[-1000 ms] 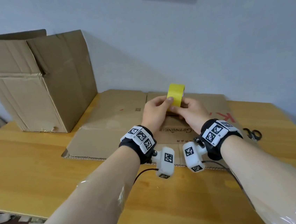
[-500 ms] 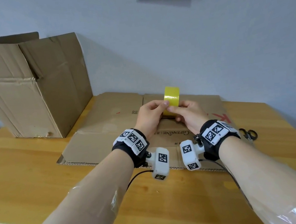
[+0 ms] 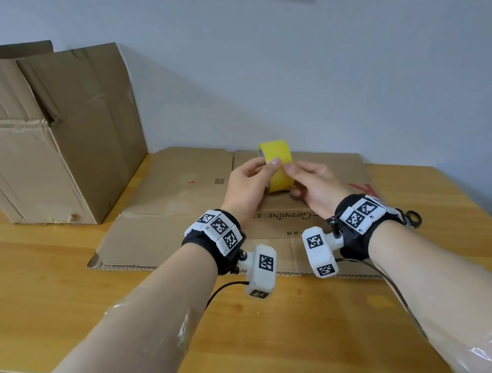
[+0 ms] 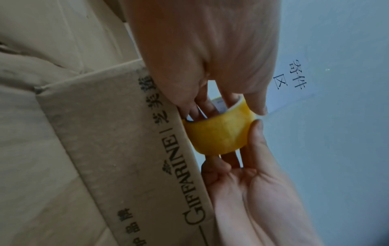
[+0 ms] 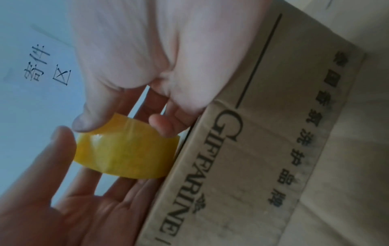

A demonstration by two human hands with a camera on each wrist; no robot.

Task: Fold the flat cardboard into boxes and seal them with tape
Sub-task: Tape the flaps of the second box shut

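A yellow tape roll (image 3: 279, 167) is held upright just above the flat cardboard sheet (image 3: 177, 205) printed "GIFFARINE". My left hand (image 3: 263, 171) grips the roll, with fingers inside its core and the thumb on the outer face, as the left wrist view shows on the tape roll (image 4: 221, 134). My right hand (image 3: 294, 178) pinches the same roll from the right, its thumb beside my left thumb on the tape surface. In the right wrist view the right thumb rests on the top edge of the tape roll (image 5: 126, 153). No loose tape end is clearly visible.
An erected open cardboard box (image 3: 48, 137) stands at the back left of the wooden table (image 3: 53, 297). Black scissors (image 3: 412, 218) lie on the table just right of my right wrist. A wall runs close behind the cardboard.
Both hands keep hold of the tape roll. My right thumb has come up onto the roll's outer face beside my left thumb, and the roll has turned slightly.
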